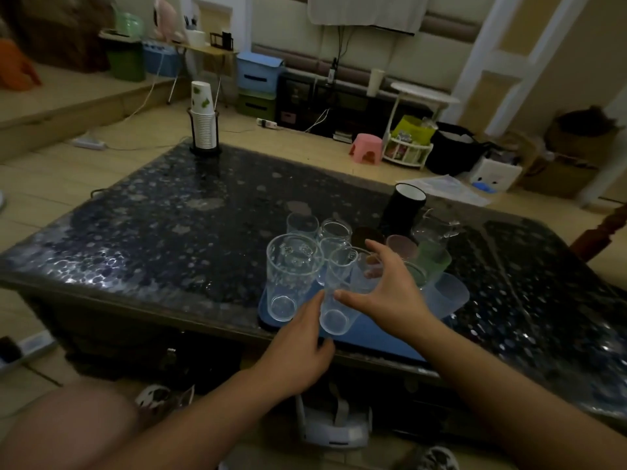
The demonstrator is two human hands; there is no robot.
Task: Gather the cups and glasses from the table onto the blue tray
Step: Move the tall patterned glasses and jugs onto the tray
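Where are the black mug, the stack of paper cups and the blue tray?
black mug (402, 215), head view, on its dark side wall.
stack of paper cups (203, 127), head view, on the ribbed rims.
blue tray (383, 337), head view, on its bare near floor.

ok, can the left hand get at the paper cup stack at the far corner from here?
Probably not without leaning in: the left hand sits at the near edge by the blue tray, and the paper cup stack stands across the bare table.
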